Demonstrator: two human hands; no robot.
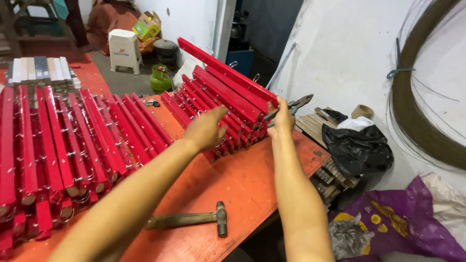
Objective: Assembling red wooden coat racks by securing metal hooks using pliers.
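Hammer: ball-peen hammer lies flat on the orange surface, nearest the camera, untouched
Left grip: left hand, released, fingers spread, rests on the ends of the leaning red painted slats
Right grip: right hand clenched around the pliers, jaws pointing up-right beside the slat ends
Left stack: more red slats with wire hooks
Far: green gas cylinder, white plastic stool
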